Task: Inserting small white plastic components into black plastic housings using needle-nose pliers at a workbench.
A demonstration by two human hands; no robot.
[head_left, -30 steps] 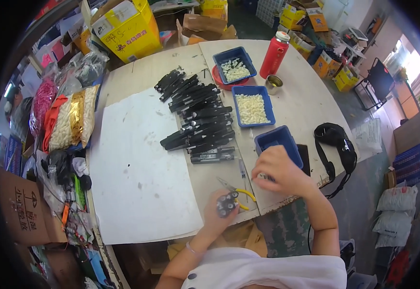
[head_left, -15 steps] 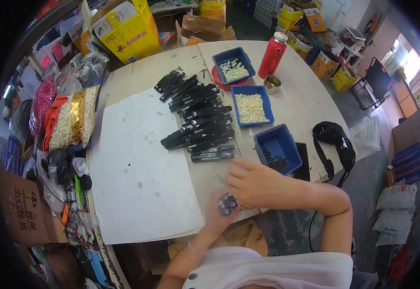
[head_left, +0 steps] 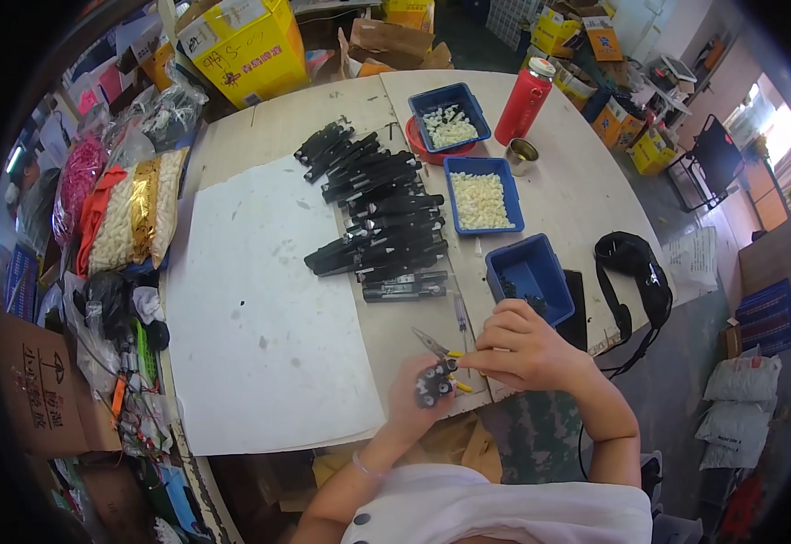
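Note:
My left hand [head_left: 411,392] is wrapped round a bundle of black tube-like parts [head_left: 434,384], whose ends show pale rings. From the right, my right hand [head_left: 527,349] reaches to the bundle's edge with thumb and fingers pinched together; whatever is between the fingertips is too small to make out. Pliers with yellow handles [head_left: 428,341] lie on the table just beyond the bundle, partly hidden by my hands. Beside them rests a thin screwdriver-like tool [head_left: 461,313]. A blue bin [head_left: 540,263] with small black parts stands past my right hand.
A row of black tubular pieces [head_left: 386,222] lies beside a large white sheet [head_left: 259,335]. Farther back stand a blue bin of cream-coloured pieces [head_left: 483,201], another blue bin [head_left: 456,93], a red bottle [head_left: 524,102] and a metal cup [head_left: 521,156]. A black waist bag [head_left: 634,272] lies right.
My right hand has moved right from over the bundle and now pinches at its right edge. The pliers and thin tool show more fully. The view has shifted slightly.

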